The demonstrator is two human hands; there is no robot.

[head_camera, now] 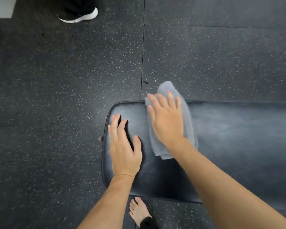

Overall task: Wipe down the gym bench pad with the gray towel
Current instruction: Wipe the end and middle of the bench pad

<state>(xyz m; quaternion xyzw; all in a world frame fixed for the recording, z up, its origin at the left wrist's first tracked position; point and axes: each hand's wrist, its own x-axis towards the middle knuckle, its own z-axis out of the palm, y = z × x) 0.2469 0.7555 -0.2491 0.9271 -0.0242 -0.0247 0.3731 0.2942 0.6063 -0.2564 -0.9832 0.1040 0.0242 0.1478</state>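
Observation:
The black gym bench pad point(238, 138) runs from the centre of the head view out past the right edge. A folded gray towel point(189, 123) lies across it near its left end, its far tip hanging over the back edge. My right hand point(166, 119) presses flat on the towel with fingers spread. My left hand point(122, 146) rests palm down on the bare pad at the left end, fingers apart, holding nothing. The pad surface looks streaky to the right of the towel.
Dark speckled rubber floor tiles point(64, 96) surround the bench. Another person's black-and-white sneaker point(79, 16) stands at the top left. My bare foot point(139, 210) is on the floor just in front of the bench.

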